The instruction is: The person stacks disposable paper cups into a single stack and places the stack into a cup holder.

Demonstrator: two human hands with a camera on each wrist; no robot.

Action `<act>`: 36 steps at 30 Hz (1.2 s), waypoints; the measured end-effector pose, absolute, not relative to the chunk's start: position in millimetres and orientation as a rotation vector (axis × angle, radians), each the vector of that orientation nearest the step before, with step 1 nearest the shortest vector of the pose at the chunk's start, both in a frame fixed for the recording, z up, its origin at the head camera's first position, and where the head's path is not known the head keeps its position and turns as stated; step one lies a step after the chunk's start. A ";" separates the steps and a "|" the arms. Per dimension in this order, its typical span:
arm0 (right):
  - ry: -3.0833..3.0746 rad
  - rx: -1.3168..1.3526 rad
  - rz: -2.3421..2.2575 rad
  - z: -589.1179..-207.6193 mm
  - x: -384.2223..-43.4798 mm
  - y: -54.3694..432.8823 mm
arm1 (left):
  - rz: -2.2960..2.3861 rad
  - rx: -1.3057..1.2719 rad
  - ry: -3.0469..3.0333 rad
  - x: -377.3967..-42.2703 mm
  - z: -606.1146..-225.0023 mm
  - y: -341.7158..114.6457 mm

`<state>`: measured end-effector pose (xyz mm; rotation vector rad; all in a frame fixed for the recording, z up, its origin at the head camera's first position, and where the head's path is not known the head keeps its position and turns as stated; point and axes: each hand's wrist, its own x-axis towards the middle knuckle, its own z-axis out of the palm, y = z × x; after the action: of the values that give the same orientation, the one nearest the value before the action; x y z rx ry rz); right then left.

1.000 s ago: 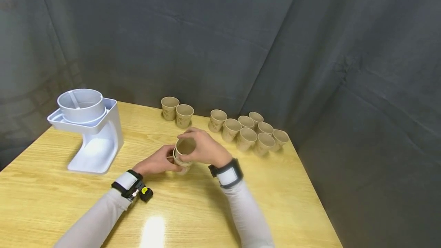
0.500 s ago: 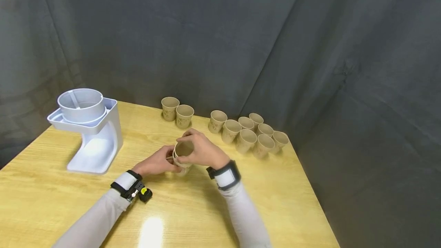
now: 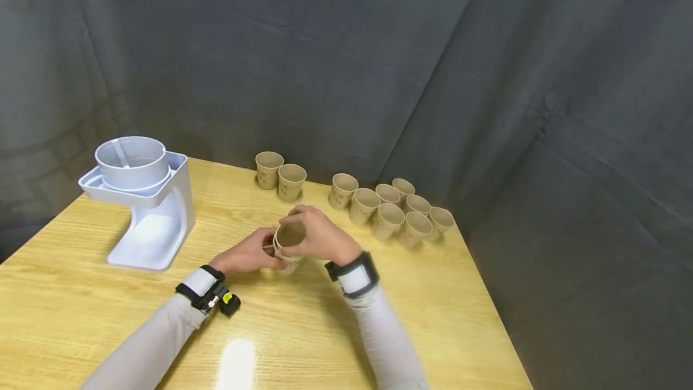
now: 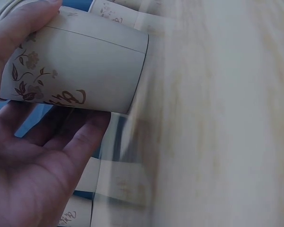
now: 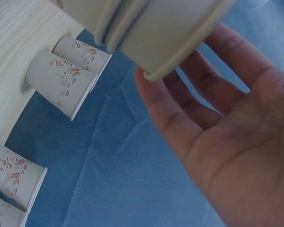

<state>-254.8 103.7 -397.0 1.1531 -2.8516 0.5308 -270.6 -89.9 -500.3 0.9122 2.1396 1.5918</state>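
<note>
My left hand (image 3: 246, 253) grips the lower part of a stack of nested beige paper cups (image 4: 94, 66) near the table's middle. Brown flowers and lettering mark the cup's side in the left wrist view. My right hand (image 3: 323, 238) holds the uppermost cup (image 5: 165, 35) by its rim, thumb on one side and fingers on the other. This cup sits partly inside the stack, its rim well above two closely spaced rims (image 5: 125, 26) in the right wrist view. The inside of the top cup looks empty; my fingers hide part of the stack.
Two paper cups (image 3: 291, 183) stand upright at the table's back edge. Several more (image 3: 387, 221) cluster at the back right. On the left stands a white stand (image 3: 157, 227) bearing a round white container (image 3: 132, 167). Dark curtain (image 3: 325, 59) hangs behind the wooden table (image 3: 444, 318).
My right hand has shifted slightly left with the top cup, which appears to have sunk a little into the stack. My left hand stays almost in place.
</note>
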 end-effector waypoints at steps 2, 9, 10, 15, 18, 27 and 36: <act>-2.860 1.181 0.540 -399.3 -256.4 103.2 | 1.589 0.916 2.132 -270.6 -500.4 -90.5; -2.907 1.200 0.571 -403.7 -258.9 102.2 | 1.593 0.914 2.144 -271.4 -499.7 -89.4; -2.908 1.197 0.571 -404.0 -258.9 102.0 | 1.593 0.918 2.148 -271.5 -499.9 -89.0; -2.919 1.188 0.577 -406.0 -259.3 100.5 | 1.585 0.916 2.166 -271.4 -500.2 -89.2; -2.929 1.183 0.570 -406.8 -261.7 100.5 | 1.579 0.901 2.168 -271.0 -499.9 -89.6; -2.834 1.164 0.801 -407.3 -285.3 99.7 | 1.576 0.861 2.161 -270.0 -499.3 -89.6; -2.706 0.973 0.915 -416.5 -330.0 102.8 | 1.604 0.902 2.148 -271.1 -499.4 -87.5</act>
<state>-330.0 102.8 -416.5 0.9729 -2.7063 0.9151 -271.1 -87.5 -499.4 0.9025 2.1483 1.6037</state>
